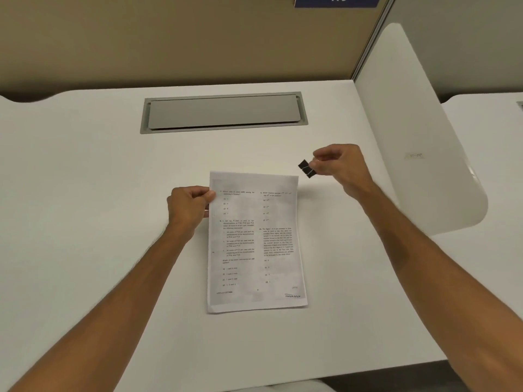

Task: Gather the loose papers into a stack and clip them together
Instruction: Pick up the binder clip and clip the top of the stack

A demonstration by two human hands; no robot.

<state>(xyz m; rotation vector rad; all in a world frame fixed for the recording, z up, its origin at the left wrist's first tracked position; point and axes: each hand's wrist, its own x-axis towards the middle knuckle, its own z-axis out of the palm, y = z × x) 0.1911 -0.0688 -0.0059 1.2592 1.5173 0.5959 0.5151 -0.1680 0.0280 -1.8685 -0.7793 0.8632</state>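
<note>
A stack of printed papers lies squared up on the white desk, text facing me. My left hand pinches the stack at its upper left edge, thumb on top. My right hand hovers just above and to the right of the stack's top right corner, fingertips closed on the wire handles of a small black binder clip. The clip hangs in the air, clear of the paper.
A grey cable hatch is set into the desk behind the papers. A white curved divider panel stands at the right, a tan partition wall at the back. The desk's front edge runs near my arms.
</note>
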